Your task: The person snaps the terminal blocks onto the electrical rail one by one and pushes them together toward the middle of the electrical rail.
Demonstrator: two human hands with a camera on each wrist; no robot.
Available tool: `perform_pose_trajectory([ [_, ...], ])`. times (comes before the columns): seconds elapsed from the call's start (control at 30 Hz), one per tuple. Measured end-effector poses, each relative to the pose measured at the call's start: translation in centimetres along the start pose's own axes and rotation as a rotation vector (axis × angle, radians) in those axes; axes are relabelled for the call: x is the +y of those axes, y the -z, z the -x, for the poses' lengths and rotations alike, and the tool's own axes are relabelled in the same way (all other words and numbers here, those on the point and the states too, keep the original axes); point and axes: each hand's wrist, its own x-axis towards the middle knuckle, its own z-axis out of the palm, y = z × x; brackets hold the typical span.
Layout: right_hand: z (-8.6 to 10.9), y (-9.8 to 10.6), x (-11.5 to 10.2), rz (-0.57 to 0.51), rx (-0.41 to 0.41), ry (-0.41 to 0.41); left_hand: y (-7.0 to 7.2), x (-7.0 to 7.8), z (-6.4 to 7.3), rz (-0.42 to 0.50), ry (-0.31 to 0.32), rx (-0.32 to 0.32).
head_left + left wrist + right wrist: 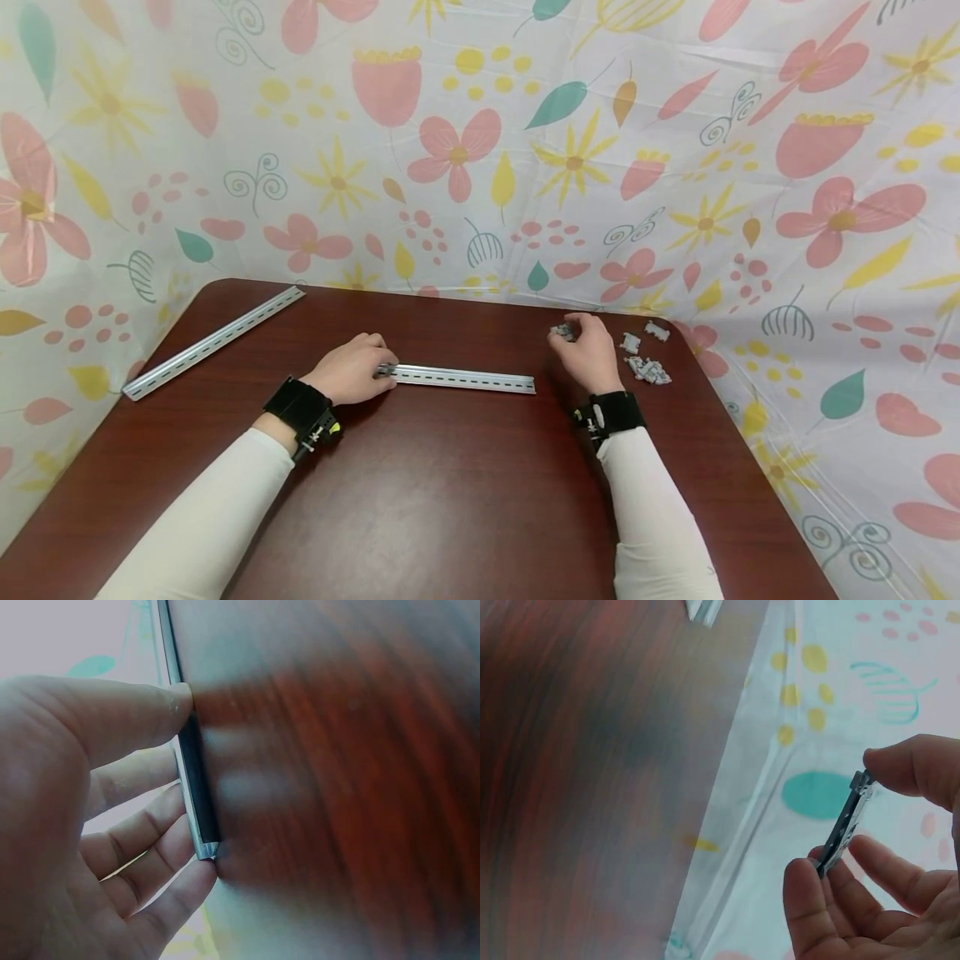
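Note:
A slotted metal DIN rail [465, 379] lies across the middle of the table. My left hand [348, 371] grips its left end, the thumb on the near side and fingers behind; in the left wrist view the rail's end [206, 851] shows by the little finger. Something small and grey sits at that end under the fingertips, partly hidden. To the right, beyond the rail's free end, my right hand [588, 354] pinches a small grey clip-like part [846, 821] between thumb and fingertips, held tilted in the right wrist view and raised off the table.
A second slotted rail [213, 343] lies slantwise at the table's left edge. Right of my right hand are a small heap of grey parts [648, 370] and two single ones, a nearer piece [630, 342] and a farther piece [657, 331]. A patterned cloth [457, 167] hangs behind.

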Motion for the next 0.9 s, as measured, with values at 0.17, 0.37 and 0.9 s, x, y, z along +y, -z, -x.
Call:
perform_pose_trajectory([
  [0.17,0.4,-0.9,-1.5,-0.032,-0.022,0.043,0.0,-0.1,-0.1,-0.007,0.0,0.0],
  [0.37,0.7,-2.3,-3.0,-0.029,-0.047,0.092,0.0,-0.1,-0.2,-0.016,-0.011,0.003],
  [0.9,2.3,-6.1,-5.9,-0.017,-0.117,0.248,0.4,0.4,0.0,-0.064,-0.036,0.005],
])
